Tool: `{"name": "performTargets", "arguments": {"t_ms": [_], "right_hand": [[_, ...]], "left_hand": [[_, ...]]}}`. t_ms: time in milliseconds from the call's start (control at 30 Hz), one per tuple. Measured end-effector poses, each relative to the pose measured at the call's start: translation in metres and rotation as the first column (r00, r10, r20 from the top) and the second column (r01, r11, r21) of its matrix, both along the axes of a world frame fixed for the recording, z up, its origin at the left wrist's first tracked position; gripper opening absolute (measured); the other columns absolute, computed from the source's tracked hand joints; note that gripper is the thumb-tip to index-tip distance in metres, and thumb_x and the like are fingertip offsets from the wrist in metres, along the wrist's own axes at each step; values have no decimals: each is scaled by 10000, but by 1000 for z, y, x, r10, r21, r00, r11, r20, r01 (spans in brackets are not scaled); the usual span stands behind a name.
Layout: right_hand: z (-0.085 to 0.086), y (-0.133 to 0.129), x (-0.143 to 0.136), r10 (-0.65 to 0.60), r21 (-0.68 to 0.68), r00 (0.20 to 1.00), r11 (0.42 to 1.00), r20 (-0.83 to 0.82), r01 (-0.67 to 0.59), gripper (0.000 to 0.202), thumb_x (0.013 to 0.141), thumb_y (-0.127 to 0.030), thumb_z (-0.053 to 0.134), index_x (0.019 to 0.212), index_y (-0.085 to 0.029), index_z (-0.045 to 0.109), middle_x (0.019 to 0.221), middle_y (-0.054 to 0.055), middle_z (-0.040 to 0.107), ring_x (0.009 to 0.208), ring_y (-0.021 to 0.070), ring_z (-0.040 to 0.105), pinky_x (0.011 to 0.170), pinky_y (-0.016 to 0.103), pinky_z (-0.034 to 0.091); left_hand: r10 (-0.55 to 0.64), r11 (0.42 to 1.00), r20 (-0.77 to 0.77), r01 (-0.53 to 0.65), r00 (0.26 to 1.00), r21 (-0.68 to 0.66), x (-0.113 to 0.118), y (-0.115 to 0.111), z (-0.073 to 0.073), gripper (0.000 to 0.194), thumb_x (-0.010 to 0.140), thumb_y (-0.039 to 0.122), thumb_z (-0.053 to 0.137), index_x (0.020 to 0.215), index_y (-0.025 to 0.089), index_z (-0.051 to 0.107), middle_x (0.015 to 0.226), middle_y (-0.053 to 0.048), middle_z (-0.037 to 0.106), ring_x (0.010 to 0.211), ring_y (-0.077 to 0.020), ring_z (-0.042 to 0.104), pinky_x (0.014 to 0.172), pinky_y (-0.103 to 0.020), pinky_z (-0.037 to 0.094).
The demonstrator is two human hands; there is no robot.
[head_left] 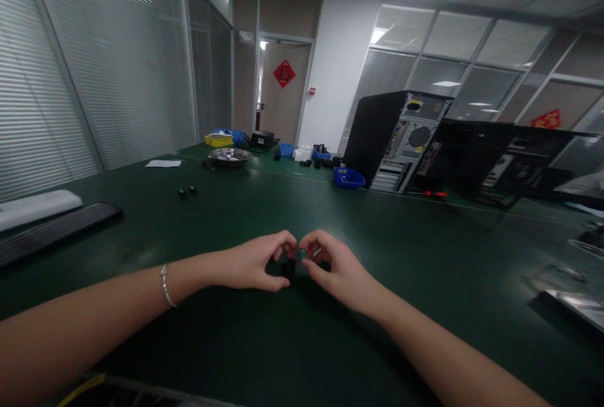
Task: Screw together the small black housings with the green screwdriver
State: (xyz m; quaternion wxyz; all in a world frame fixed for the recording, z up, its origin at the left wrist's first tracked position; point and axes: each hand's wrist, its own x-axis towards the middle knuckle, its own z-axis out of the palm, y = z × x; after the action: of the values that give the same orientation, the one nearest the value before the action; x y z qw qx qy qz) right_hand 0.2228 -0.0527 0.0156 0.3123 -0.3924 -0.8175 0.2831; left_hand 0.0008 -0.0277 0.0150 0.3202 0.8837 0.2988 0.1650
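Note:
My left hand [257, 261] curves around a small black part [289, 267], with the thumb below it and the fingers above. The part is dark against the table, so its kind cannot be made out. My right hand [337, 268] pinches a small green piece [302, 254] between thumb and fingertips. Both hands are close together over the green tabletop [226, 331], and their fingertips nearly meet. Whether the green piece touches the black part is too blurred to tell.
Two small black pieces [187, 192] lie at the left, beyond a black keyboard [61, 228]. A metal bowl [229, 156] and a blue bin [349, 178] stand farther back. A computer tower [401, 139] rises at the right, near a red-handled tool [435, 193].

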Motion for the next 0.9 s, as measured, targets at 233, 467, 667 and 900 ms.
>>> {"name": "performTargets", "arguments": {"t_ms": [233, 467, 667, 900], "right_hand": [[-10, -3, -8, 15, -85, 999, 996, 43, -11, 213, 805, -103, 609, 1001, -179, 579, 933, 30, 567, 757, 148, 581, 675, 292, 516], [-15, -2, -9, -17, -95, 997, 995, 70, 24, 222, 794, -88, 594, 992, -186, 573, 943, 30, 558, 763, 148, 562, 678, 289, 499], [-13, -4, -11, -47, -116, 996, 992, 78, 56, 227, 780, -73, 598, 977, -183, 572, 917, 26, 576, 761, 152, 568, 672, 290, 490], [-15, -1, -7, -45, -159, 997, 986, 61, 54, 223, 805, -102, 619, 1008, -190, 591, 948, 26, 599, 826, 159, 591, 734, 305, 496]], "left_hand": [[66, 998, 65, -67, 996, 18, 10, -1, -11, 446, 753, 326, 743, 1086, 195, 477, 919, 1, 527, 771, -154, 498, 646, -257, 422], [56, 997, 79, -60, 995, 45, 10, 0, -14, 418, 757, 309, 745, 1063, 200, 482, 964, -5, 548, 779, -153, 514, 647, -257, 424], [53, 997, 71, -57, 996, 51, 10, -1, -14, 414, 762, 329, 742, 1059, 198, 484, 971, -10, 551, 785, -156, 521, 648, -256, 424], [59, 996, 62, -63, 996, 64, 10, -2, -12, 426, 756, 361, 749, 1057, 195, 497, 958, -14, 549, 785, -162, 519, 653, -264, 427]]}}
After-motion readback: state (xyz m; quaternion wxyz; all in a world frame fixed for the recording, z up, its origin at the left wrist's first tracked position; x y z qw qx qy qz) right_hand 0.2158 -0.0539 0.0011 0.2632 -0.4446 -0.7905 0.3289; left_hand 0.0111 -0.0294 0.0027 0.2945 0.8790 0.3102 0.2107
